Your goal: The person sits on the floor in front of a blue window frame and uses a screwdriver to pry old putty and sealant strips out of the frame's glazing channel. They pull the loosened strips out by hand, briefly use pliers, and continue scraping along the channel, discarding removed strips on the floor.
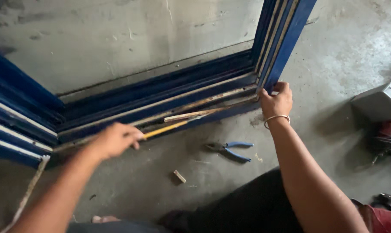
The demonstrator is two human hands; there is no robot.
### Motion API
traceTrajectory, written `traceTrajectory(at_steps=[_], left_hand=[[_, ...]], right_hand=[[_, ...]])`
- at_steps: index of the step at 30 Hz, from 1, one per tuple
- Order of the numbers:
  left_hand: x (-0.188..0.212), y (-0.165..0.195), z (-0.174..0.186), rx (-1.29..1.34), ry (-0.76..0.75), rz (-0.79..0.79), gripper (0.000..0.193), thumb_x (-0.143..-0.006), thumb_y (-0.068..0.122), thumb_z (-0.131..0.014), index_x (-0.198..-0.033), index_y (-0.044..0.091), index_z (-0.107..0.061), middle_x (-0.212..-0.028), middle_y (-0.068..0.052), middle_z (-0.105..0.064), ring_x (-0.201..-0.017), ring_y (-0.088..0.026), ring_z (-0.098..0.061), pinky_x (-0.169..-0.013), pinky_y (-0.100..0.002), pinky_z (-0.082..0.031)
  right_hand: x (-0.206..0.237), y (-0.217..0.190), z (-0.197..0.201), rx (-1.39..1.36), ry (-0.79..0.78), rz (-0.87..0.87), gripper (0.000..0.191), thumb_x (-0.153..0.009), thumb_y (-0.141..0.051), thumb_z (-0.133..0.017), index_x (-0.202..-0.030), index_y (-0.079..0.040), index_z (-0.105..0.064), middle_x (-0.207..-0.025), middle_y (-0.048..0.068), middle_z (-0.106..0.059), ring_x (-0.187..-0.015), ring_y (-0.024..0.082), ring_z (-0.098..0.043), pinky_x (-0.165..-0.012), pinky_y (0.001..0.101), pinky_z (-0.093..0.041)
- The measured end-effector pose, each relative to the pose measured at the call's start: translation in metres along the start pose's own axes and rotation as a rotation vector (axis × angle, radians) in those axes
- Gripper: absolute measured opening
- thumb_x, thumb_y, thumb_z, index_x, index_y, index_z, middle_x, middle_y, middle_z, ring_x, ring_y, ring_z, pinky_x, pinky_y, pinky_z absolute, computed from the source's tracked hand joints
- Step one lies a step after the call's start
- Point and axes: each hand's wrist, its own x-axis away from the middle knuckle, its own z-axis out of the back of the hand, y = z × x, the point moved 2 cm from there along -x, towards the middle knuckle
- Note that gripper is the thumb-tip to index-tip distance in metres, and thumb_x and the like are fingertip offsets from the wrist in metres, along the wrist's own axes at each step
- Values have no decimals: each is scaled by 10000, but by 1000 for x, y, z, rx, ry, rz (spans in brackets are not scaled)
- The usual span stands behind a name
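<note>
Head view: blue-handled pliers (230, 149) lie idle on the concrete floor (333, 64). Left hand (115, 139) grips a yellow-handled tool (167, 128), its tip in the blue frame's bottom track (195, 113); right hand (276, 101) clasps the frame's upright corner (281, 47). Keep the tool shallow, levering gently.

**Concrete floor and what lies on it**

A grey, stained concrete floor (333, 56) carries everything. A blue window frame (169, 101) stands on it across the upper half of the frame, its bottom rail running from left to centre. Blue-handled pliers (230, 149) lie at centre, just below that rail. A small wooden block (179, 176) lies lower centre, near the pliers. A grey box (378, 102) sits at the right edge, with a heap of tools (387, 138) just below it. A pale strip (29, 190) trails across the lower left
</note>
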Motion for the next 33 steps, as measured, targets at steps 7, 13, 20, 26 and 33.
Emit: traceTrajectory(at_steps=[7,13,20,26,33], left_hand=[[-9,20,-5,-307,134,238,273,-839,420,-732,-1018,231,-816,-899,-67,-787,-853,-287,-751,-768,-399,-577],[-17,55,-13,-316,62,256,331,-783,495,-761,-1017,265,-808,-926,-101,-786,-872,-316,-765,-803,-441,-591],[-11,109,2,-518,48,332,329,-817,527,-739,-1059,312,-797,-969,-88,-774,-938,-338,-738,-817,-487,-587],[-36,161,30,-825,39,229,321,-859,508,-727,-1031,250,-808,-967,-85,-778,-939,-329,-742,-804,-478,-595],[-24,96,-5,-530,102,190,407,-785,587,-737,-1041,278,-804,-932,-97,-776,-906,-334,-744,-796,-472,-589]], right_hand=[[5,-11,5,6,-3,4,465,-799,-279,-829,-1138,-56,-601,-1127,152,-649,-1024,355,-649,-912,455,-511],[8,-16,7,12,-32,-55,496,-804,-304,-841,-1157,-56,-595,-1155,158,-631,-1033,353,-639,-905,448,-506],[8,-14,6,18,3,37,487,-798,-286,-857,-1134,-46,-598,-1121,166,-637,-1038,374,-626,-896,454,-504],[11,-19,11,17,-18,46,460,-809,-287,-855,-1115,-55,-602,-1120,158,-648,-1051,369,-631,-906,455,-505],[11,-22,11,21,-24,-8,479,-782,-291,-869,-1115,-66,-608,-1118,157,-646,-1043,375,-629,-896,466,-502]])
